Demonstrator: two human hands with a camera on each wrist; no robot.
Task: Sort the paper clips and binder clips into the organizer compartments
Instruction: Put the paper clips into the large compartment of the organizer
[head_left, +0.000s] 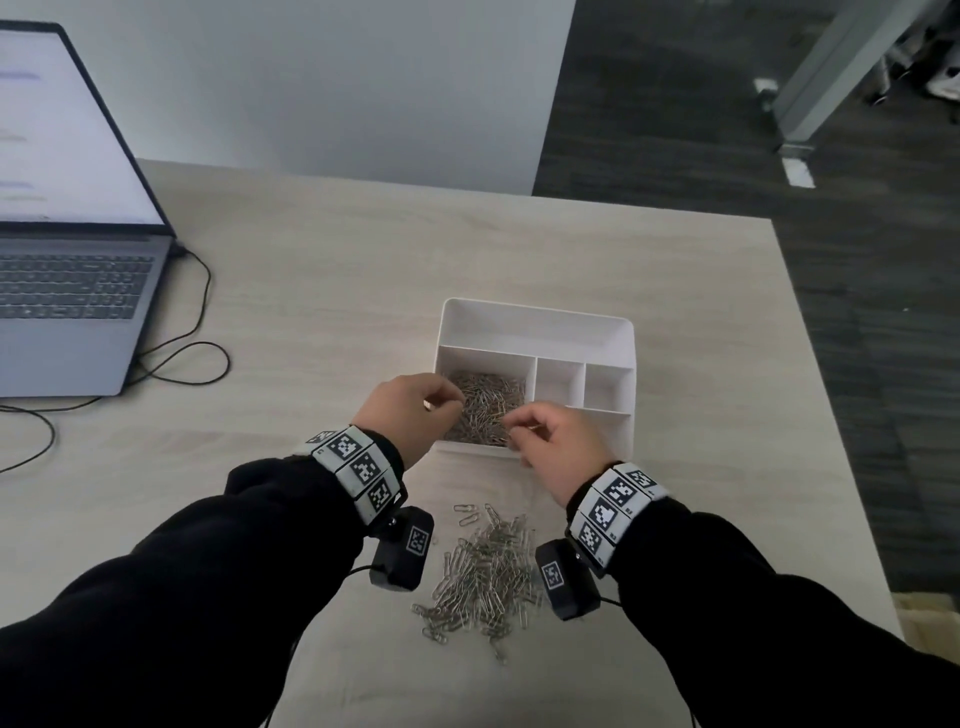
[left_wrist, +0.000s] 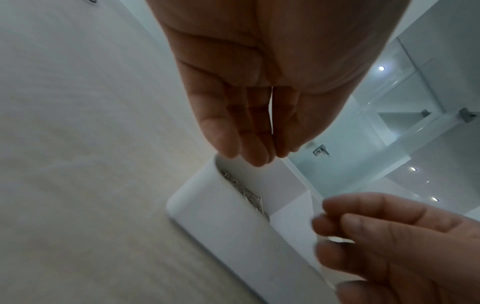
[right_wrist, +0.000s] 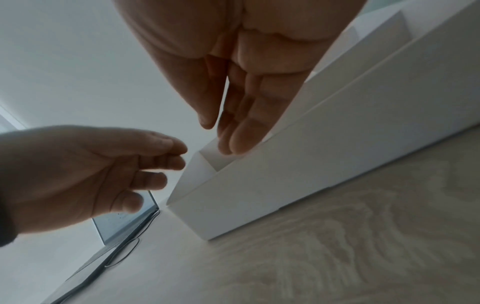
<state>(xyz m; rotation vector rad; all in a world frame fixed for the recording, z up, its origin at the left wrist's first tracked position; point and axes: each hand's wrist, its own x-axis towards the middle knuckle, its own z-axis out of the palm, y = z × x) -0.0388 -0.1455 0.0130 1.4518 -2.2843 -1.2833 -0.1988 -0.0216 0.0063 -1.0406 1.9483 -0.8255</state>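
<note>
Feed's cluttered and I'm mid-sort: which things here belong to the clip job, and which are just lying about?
Job:
- white plastic organizer, silver paper clips filling its near-left compartment
- loose heap of silver paper clips on the desk
- left hand and right hand, over that compartment

Lying about:
- open grey laptop
- black cable
- pale wood-grain desk

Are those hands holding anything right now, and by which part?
The left hand holds nothing; its fingers are straight over the tray of paper clips. The right hand has its fingertips drawn together, maybe pinching a clip, but that cannot be told.
</note>
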